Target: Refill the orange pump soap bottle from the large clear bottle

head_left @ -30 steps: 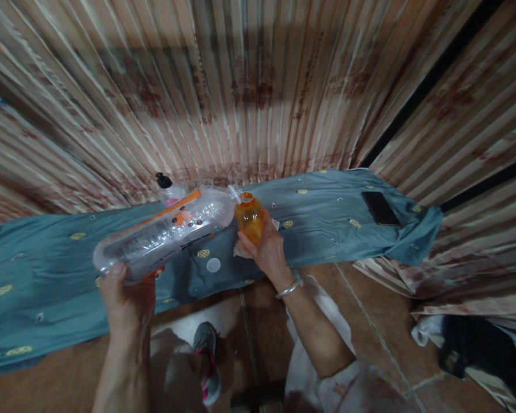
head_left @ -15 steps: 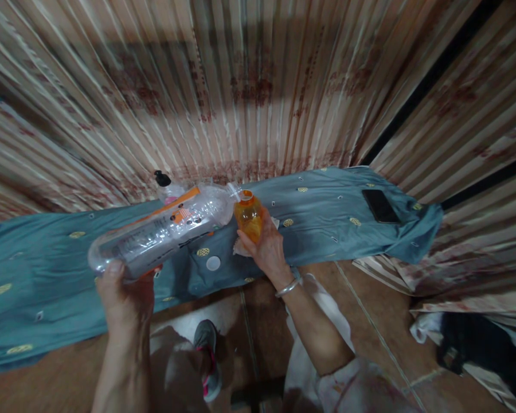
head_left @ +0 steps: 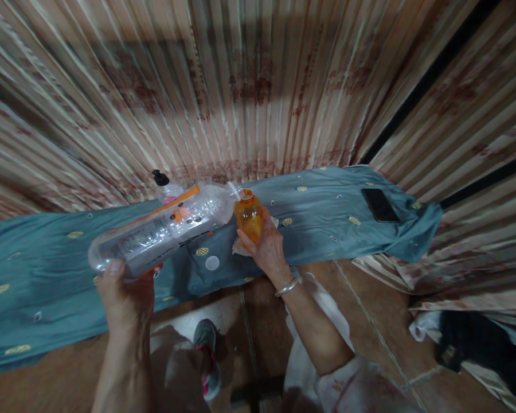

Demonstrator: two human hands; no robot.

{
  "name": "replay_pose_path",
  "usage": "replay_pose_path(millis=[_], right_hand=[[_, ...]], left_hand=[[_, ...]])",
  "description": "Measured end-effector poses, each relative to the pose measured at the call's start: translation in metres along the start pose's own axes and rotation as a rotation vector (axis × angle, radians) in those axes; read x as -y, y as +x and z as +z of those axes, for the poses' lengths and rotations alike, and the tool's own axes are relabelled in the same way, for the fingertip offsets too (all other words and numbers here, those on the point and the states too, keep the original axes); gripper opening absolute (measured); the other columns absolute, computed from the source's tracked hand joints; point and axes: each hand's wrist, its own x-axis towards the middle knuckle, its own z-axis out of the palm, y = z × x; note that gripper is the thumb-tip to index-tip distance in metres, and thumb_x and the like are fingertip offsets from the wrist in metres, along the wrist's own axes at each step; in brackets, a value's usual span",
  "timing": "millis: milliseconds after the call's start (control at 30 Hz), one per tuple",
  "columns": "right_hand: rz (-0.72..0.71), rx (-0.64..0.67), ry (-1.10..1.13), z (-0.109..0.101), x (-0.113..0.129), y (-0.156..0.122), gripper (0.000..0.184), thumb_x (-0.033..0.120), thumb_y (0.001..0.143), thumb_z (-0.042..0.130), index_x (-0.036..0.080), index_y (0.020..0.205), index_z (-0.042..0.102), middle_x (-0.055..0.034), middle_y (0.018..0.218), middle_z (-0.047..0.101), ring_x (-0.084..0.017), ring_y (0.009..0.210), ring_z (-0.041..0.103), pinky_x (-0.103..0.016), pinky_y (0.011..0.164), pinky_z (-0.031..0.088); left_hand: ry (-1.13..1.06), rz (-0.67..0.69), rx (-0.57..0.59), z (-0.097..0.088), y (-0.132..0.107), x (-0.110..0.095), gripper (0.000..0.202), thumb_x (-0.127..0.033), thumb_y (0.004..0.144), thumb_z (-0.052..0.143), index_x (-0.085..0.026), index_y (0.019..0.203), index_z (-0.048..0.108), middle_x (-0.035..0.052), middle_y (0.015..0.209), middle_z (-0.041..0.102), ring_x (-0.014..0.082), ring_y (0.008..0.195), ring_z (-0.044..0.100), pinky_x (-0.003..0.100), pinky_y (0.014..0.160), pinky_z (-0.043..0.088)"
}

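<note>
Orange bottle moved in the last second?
No, not visibly. The orange bottle, held in the right hand, keeps about the same place relative to the phone lying on the cloth.

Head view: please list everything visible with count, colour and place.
large bottle: 1, clear, in left hand
small bottle: 1, orange, in right hand
cloth: 1, teal, underneath
disc: 1, white, on cloth
phone: 1, black, cloth's right end
pump bottle: 1, black-topped, behind large bottle
scrap: 1, whitish, by right hand
curtains: uncounted, beige, behind
bars: 2, black, right
floor: 1, brown, below
bundle: 1, dark, floor right
shoe: 1, grey, bottom
clothing: uncounted, pale, bottom
bracelet: 1, silver, by right hand
hands: 2, bare, holding bottles
</note>
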Motion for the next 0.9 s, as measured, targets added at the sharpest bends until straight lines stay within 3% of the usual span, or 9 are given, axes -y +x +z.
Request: replay_pose_path(millis=[233,500,900], right_hand=[[0.026,0.016,0.023,-0.0005,0.0,-0.0002,0.072,0.051,0.092,0.057,0.008,0.144,0.031,-0.0231,0.125,0.066,-0.032,0.113,0.067,-0.047,0.093,0.058],[0.021,0.003,0.035,-0.002,0.0,0.0009,0.072,0.049,0.091,0.059,0.005,0.143,0.034,-0.0244,0.123,0.066,-0.032,0.111,0.068,-0.046,0.092,0.058],[0.032,0.009,0.026,-0.0022,0.0002,0.0006,0.073,0.052,0.093,0.056,0.007,0.144,0.032,-0.0224,0.124,0.066,-0.031,0.11,0.068,-0.045,0.092,0.058]], left_hand=[[-0.017,0.003,-0.012,-0.0025,0.002,0.0034,0.045,-0.041,0.054,0.077,-0.024,0.095,0.072,0.0044,0.101,0.072,0.0155,0.071,0.06,0.018,0.046,0.046],[-0.013,-0.014,-0.002,-0.0008,-0.0001,0.0042,0.046,-0.039,0.055,0.076,-0.024,0.098,0.07,0.006,0.102,0.073,0.0232,0.092,0.065,0.019,0.046,0.048],[-0.03,0.0,0.015,-0.002,0.0024,0.0059,0.038,-0.04,0.054,0.076,-0.02,0.086,0.07,0.0068,0.098,0.072,0.0202,0.086,0.065,0.018,0.046,0.05]])
